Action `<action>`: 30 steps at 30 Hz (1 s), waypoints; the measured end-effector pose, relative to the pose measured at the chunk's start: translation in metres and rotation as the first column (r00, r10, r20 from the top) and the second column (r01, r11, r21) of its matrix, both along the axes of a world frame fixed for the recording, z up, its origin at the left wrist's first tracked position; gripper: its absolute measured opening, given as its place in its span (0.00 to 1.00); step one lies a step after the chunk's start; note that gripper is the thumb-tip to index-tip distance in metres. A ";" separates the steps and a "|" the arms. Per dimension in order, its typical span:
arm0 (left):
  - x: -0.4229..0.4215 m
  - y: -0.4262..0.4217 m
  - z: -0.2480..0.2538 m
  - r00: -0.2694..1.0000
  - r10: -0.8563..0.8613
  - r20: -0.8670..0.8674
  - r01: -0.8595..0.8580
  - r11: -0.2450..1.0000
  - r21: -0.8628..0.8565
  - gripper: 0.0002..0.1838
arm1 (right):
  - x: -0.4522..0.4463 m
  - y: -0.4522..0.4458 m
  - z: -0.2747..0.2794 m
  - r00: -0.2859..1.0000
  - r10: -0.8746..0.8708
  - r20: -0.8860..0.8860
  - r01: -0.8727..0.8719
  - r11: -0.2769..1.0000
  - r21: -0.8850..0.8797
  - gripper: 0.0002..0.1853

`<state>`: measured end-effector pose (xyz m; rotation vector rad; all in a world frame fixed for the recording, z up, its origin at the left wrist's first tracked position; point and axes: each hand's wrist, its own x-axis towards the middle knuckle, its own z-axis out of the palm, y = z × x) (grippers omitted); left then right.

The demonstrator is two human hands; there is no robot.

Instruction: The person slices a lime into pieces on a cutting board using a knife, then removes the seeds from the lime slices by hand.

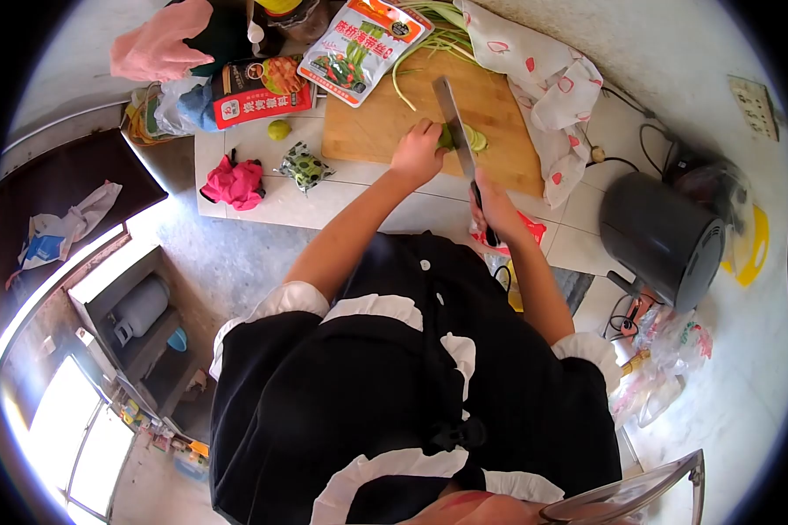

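My right hand [497, 210] is closed around the dark handle of a kitchen knife [456, 122]. The broad blade points away from me over a wooden cutting board [368, 131]. Just left of the blade, the bent fingers of my left hand [418, 156] press on a green piece that looks like a lime [446, 138], partly hidden by fingers and knife. Thin pale-green slices [475, 139] lie on the board right of the blade. Long green stalks [438, 39] rest across the board's far edge.
A silver food packet [363, 51] and a red box [263, 90] stand behind-left. Nearer are a whole lime [278, 129], a patterned pouch [304, 167] and a pink cloth bundle [234, 182]. A strawberry-print cloth [547, 96] edges the board; a black appliance [661, 236] stands right.
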<state>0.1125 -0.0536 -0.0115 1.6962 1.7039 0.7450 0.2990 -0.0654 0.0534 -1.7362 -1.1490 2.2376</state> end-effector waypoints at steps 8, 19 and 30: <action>0.003 -0.002 0.002 0.996 0.086 0.023 -0.085 0.996 -0.019 0.16 | -0.002 0.018 0.000 0.994 -0.058 -0.089 0.044 0.987 -0.156 0.30; -0.001 -0.004 -0.003 0.994 0.072 0.080 -0.071 0.997 -0.009 0.15 | 0.003 0.003 -0.016 0.992 -0.062 -0.105 0.047 0.989 -0.138 0.31; -0.002 -0.006 0.002 0.990 0.120 0.075 -0.116 0.992 -0.055 0.15 | 0.019 -0.031 -0.020 1.000 0.012 -0.017 -0.013 0.999 -0.029 0.31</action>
